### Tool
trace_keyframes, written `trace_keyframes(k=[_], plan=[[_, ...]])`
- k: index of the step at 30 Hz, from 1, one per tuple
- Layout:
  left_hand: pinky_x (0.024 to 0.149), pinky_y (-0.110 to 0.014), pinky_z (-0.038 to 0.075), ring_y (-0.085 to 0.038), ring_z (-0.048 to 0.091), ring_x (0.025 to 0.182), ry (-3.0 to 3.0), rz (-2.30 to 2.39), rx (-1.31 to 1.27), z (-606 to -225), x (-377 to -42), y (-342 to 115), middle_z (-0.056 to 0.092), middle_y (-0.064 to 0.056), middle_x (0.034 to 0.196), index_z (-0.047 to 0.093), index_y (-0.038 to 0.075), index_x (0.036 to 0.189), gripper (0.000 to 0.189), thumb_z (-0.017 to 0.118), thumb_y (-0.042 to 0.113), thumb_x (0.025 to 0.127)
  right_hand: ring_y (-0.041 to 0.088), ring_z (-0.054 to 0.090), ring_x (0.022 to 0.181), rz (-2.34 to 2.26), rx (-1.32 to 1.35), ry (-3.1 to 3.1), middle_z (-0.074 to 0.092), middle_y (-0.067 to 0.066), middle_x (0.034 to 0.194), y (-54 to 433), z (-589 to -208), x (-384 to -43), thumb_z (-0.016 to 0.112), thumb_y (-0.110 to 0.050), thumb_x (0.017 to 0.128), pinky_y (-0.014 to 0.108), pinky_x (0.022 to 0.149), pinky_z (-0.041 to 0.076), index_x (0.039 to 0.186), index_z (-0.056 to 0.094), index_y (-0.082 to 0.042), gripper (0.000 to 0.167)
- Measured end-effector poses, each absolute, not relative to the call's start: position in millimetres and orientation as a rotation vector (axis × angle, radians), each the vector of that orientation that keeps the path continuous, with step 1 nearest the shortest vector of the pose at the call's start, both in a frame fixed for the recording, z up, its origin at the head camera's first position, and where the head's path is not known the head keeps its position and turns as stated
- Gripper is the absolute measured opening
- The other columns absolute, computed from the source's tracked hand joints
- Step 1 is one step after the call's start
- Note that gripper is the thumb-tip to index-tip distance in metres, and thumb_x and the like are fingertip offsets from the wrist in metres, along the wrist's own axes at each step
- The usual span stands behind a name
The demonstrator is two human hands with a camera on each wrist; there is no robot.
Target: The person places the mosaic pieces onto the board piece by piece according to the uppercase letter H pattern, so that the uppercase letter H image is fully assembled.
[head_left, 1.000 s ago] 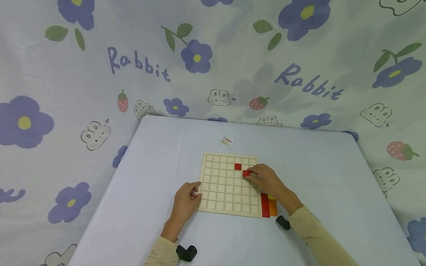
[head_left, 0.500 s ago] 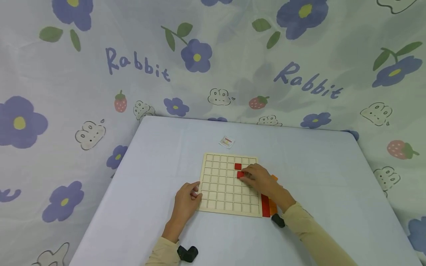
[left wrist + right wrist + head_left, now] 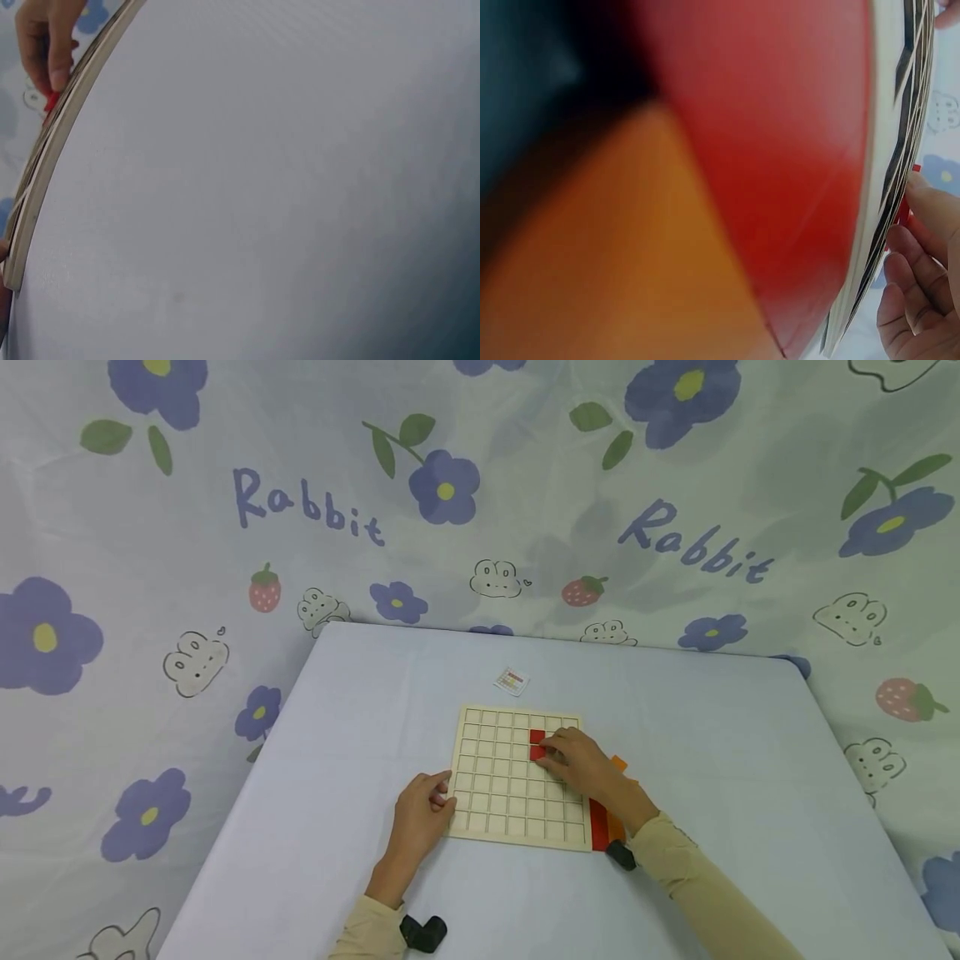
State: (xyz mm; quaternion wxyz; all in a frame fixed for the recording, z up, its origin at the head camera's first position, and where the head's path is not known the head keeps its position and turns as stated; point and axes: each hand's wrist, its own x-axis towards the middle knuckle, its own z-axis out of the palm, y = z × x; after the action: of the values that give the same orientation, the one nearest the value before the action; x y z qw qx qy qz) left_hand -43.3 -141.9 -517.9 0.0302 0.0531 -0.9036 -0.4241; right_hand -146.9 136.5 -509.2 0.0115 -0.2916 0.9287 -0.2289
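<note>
In the head view, a pale wooden grid board (image 3: 495, 810) lies on the white table. One red square tile (image 3: 537, 737) sits in a cell near its top. Right below that, my right hand (image 3: 577, 760) pinches a second red tile (image 3: 537, 752) between thumb and fingers, low over the grid. The right wrist view shows this right hand (image 3: 930, 262) at the board's far side, with a bit of red at its fingertips. My left hand (image 3: 422, 810) rests beside the board's left edge, index finger and thumb touching the rim.
Red strips (image 3: 598, 827) and orange pieces (image 3: 617, 827) lie along the board's right side, partly under my right forearm. A small printed card (image 3: 512, 681) lies beyond the board. Black wrist devices (image 3: 423, 933) are worn on both wrists. A patterned cloth (image 3: 525, 527) hangs behind the table.
My right hand has slid the second red tile leftward, from a column further right to just below the first red tile. The left hand has stayed at the board's edge.
</note>
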Motion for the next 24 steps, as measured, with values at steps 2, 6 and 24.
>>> trace_keyframes(k=[2, 6, 24], plan=[[0.064, -0.015, 0.053, -0.008, 0.059, 0.076, -2.784, -1.316, 0.172, -517.7, -43.3, -141.6, 0.063, -0.005, 0.092, 0.069, 0.0, 0.122, 0.042, 0.075, -0.004, 0.082, 0.01, 0.054, 0.086, -0.717, -0.91, 2.896, 0.067, -0.001, 0.097, 136.4, -510.0, -147.3, 0.074, -0.028, 0.092, 0.029, 0.077, 0.054, 0.114, 0.073, -0.006, 0.032], [0.064, -0.015, 0.053, -0.007, 0.058, 0.076, -2.781, -1.323, 0.18, -517.7, -43.3, -141.2, 0.063, -0.004, 0.093, 0.069, 0.0, 0.122, 0.042, 0.075, -0.003, 0.081, 0.01, 0.054, 0.084, -0.73, -0.919, 2.902, 0.067, 0.0, 0.096, 135.8, -510.3, -147.7, 0.075, -0.027, 0.091, 0.028, 0.076, 0.054, 0.114, 0.073, -0.005, 0.032], [0.065, -0.015, 0.054, -0.007, 0.059, 0.077, -2.776, -1.304, 0.181, -521.9, -37.3, -140.0, 0.063, -0.003, 0.093, 0.069, 0.001, 0.123, 0.041, 0.075, -0.002, 0.082, 0.011, 0.054, 0.084, -0.751, -0.823, 2.89, 0.067, 0.0, 0.096, 137.0, -510.9, -142.1, 0.075, -0.029, 0.089, 0.024, 0.07, 0.051, 0.115, 0.076, -0.005, 0.035]])
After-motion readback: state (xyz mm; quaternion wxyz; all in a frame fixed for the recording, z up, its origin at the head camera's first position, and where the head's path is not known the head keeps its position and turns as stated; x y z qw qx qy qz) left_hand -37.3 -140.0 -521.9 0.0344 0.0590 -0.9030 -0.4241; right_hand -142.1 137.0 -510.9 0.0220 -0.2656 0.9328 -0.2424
